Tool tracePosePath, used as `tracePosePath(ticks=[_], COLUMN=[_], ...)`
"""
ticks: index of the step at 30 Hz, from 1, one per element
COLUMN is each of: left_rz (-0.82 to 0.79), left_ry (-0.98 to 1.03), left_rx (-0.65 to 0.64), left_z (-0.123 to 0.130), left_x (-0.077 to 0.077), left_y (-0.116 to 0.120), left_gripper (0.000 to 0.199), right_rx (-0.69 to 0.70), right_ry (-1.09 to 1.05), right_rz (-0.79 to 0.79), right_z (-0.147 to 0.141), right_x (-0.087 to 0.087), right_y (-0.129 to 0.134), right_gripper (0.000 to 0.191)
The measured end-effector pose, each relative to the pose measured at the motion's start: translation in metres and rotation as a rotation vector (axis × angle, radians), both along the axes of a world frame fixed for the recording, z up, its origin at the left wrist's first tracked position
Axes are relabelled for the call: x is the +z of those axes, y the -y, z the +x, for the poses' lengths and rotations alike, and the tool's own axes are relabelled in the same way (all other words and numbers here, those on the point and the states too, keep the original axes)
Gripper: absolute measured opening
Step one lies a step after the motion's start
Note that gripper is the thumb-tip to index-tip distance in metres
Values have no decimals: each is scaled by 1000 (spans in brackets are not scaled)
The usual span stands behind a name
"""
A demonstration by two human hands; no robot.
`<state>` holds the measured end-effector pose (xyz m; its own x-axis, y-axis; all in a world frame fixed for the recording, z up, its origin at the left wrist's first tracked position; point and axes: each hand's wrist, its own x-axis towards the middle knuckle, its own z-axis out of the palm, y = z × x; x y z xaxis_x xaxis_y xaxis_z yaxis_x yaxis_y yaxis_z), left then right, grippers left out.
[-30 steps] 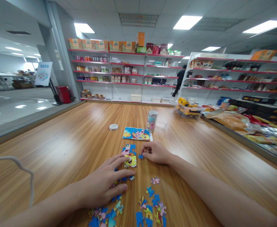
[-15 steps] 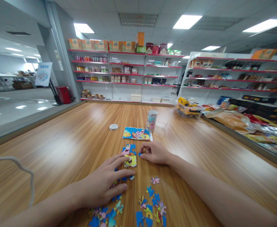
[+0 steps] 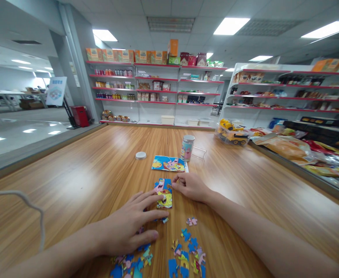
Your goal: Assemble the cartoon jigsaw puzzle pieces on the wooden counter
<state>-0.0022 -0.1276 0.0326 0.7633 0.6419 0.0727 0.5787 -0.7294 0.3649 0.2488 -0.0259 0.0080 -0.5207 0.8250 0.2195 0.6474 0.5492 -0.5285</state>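
Note:
A partly joined jigsaw puzzle point(image 3: 165, 200) lies on the table, showing a yellow and a pink cartoon figure. Spread flat, the fingers of my left hand point(image 3: 129, 223) rest against its left side and partly cover loose pieces underneath. My right hand point(image 3: 190, 186) is closed in a pinch at the puzzle's upper right edge, with its fingertips on a blue jigsaw piece point(image 3: 168, 187). Loose puzzle pieces point(image 3: 184, 259) lie in a group at the front right, and more loose pieces point(image 3: 137, 264) are below my left hand. One pink piece point(image 3: 192, 221) sits apart.
Behind the puzzle is a picture sheet point(image 3: 166, 163), with a cartoon-printed tin point(image 3: 187, 149) at its right end. A round lid point(image 3: 141, 155) lies left of it. Farther right stand a clear box of toy trucks point(image 3: 232, 134) and snack bags point(image 3: 285, 146). A white cable point(image 3: 27, 200) curves at left.
The blue piece in my right hand has moved left, from just beside the puzzle to against its edge. My left hand stays spread at the puzzle's side; the view has shifted slightly.

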Motion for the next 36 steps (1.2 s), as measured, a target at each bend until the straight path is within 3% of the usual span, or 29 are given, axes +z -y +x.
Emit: tracePosePath(ticks=[15, 25, 36], left_rz=[-30, -16, -11], left_ry=[-39, -2, -7], left_rx=[-15, -27, -28], left_z=[0, 1, 0], left_x=[4, 3, 4], left_y=[0, 0, 0], left_gripper=[53, 54, 53], right_rx=[116, -48, -8], right_ry=[-46, 21, -10], right_rz=[27, 69, 71], right_z=[3, 0, 2], right_x=[-6, -4, -8], right_y=[2, 0, -1], right_gripper=[17, 17, 19])
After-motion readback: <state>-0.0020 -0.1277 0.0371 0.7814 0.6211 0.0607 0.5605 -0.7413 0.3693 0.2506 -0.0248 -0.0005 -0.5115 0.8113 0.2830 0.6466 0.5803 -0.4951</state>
